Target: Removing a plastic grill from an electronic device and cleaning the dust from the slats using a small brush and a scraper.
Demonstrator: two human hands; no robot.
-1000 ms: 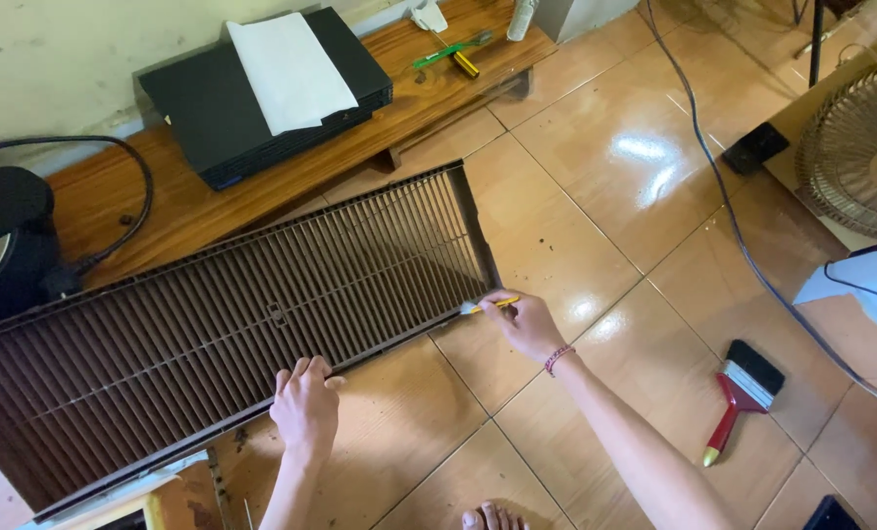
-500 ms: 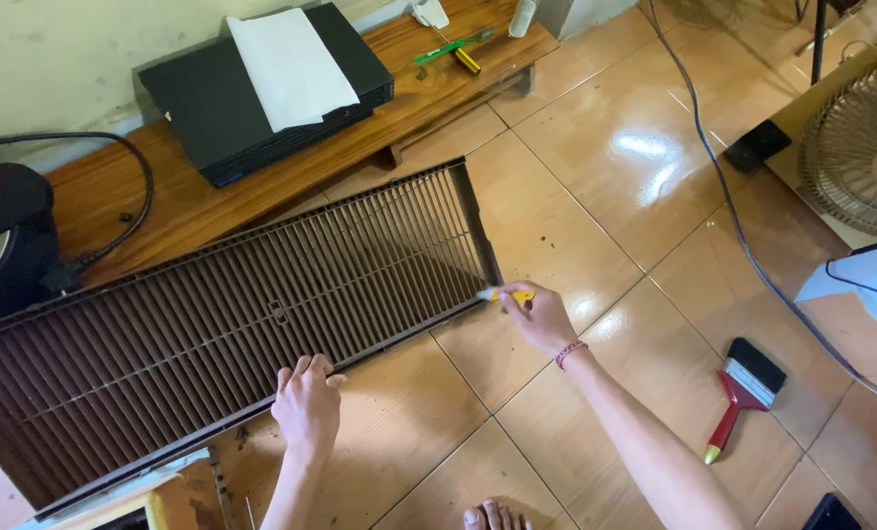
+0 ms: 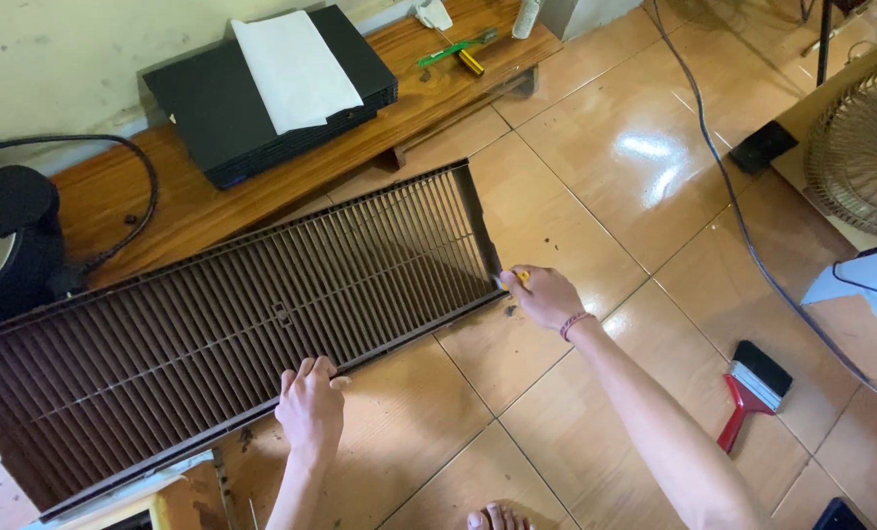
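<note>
Grille (image 3: 213,334), brown, slatted: lies flat on tiled floor (image 3: 595,177). Left hand (image 3: 311,410) clasps its near edge; right hand (image 3: 544,296), pinching a small yellow tool (image 3: 520,278), has shifted back against the right end.

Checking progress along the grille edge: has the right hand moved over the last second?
Barely. The right hand with its small yellow tool stays at the brown grille right corner, only a slight shift right; red-handled brush unmoved.

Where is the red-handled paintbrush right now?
The red-handled paintbrush lies on the tiled floor at lower right of the head view, right of the right forearm, untouched.
</note>
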